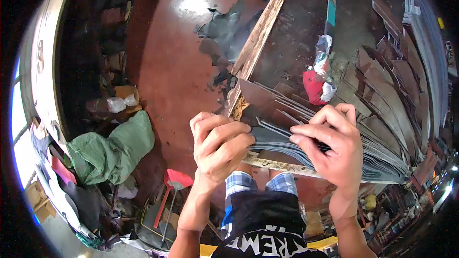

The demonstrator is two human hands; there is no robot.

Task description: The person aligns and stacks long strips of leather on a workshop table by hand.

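Note:
A thick fanned stack of thin dark sheets [282, 147] lies along the near edge of a dark worktable, its material hard to tell. My left hand [222, 143] is closed with curled fingers at the stack's left corner, the fingertips on a dark sheet's edge. My right hand [334, 141] hovers over the middle of the stack. Its thumb and index finger pinch together at a sheet's edge, and the other fingers are bent. Between the hands, several sheet edges stand slightly raised. Brown-grey pieces [258, 93] lean upright just beyond them.
A knife [331, 12] with a wrapped handle and red cloth end [313, 86] lies on the table. More sheets [397, 71] fan out at right. A wooden edge strip [260, 33] borders the table. Scraps [222, 28], a green sack [117, 145] and a red dustpan [178, 179] are at left.

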